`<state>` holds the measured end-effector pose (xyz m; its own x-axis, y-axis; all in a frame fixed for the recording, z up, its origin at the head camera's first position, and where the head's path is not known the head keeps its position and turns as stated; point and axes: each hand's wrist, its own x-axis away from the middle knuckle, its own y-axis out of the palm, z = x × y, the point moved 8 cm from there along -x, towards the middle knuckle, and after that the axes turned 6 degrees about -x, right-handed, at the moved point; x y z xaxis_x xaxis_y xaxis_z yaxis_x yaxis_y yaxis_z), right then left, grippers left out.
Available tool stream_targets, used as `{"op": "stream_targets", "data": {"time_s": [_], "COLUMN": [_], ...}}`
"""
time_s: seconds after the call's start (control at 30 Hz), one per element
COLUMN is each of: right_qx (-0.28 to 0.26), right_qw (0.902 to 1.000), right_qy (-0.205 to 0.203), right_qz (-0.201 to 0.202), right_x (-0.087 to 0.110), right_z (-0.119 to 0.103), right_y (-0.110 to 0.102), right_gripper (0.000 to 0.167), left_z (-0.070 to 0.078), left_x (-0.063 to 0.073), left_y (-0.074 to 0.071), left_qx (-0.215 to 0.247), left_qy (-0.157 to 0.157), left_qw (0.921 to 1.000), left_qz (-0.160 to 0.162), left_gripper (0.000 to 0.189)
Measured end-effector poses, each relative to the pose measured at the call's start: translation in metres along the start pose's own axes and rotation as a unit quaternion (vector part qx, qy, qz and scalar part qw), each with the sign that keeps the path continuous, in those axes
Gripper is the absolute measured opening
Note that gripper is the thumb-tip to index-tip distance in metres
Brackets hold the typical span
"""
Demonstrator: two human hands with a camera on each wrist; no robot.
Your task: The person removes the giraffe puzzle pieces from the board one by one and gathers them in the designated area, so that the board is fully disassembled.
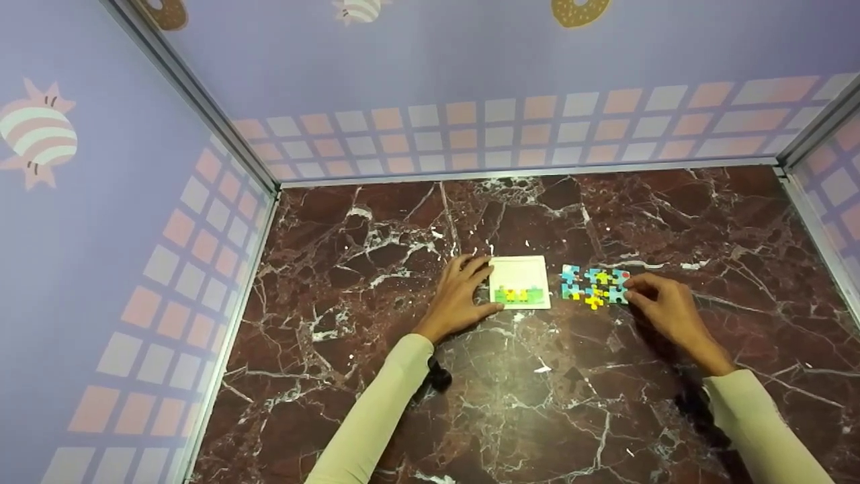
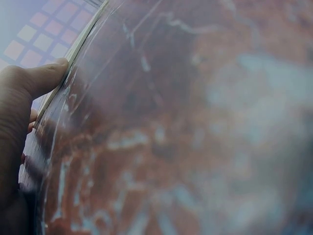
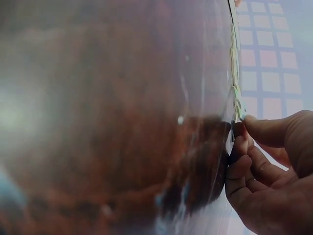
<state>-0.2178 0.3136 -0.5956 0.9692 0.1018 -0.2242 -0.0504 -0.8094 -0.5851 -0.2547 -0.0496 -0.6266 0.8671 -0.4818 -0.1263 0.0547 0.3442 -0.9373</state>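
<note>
A square wooden puzzle board [image 1: 521, 272] lies on the marbled table; a green strip with yellow and orange figures runs along its near edge, and its upper part is pale. My left hand [image 1: 458, 299] holds the board's left side, fingers by the far corner and thumb at the near edge. To the right lie several colourful jigsaw pieces [image 1: 594, 300] in two loose rows. At their right end my right hand [image 1: 665, 309] pinches a light-blue puzzle piece [image 1: 617, 295] between thumb and fingers. That piece [image 3: 239, 105] looks tilted up in the right wrist view.
A dark red marbled tabletop [image 1: 510, 403] with white veins stretches around the board. Purple panels with pink and white squares enclose it: a back wall [image 1: 470, 67], a left wall [image 1: 134, 222] and a right wall [image 1: 836, 158].
</note>
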Motion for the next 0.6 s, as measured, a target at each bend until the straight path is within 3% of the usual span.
{"op": "stream_targets", "data": {"time_s": [0.6], "right_qx": [0.03], "right_qw": [0.9987], "right_qy": [-0.04], "right_qz": [0.006], "right_x": [0.0038], "right_z": [-0.0016], "right_y": [-0.0018], "right_gripper": [0.017], "left_z": [0.0008], "left_x": [0.0002], "left_y": [0.0003], "left_qx": [0.006], "left_qy": [0.008], "left_qw": [0.9999], "left_qz": [0.009], "left_gripper": [0.082]}}
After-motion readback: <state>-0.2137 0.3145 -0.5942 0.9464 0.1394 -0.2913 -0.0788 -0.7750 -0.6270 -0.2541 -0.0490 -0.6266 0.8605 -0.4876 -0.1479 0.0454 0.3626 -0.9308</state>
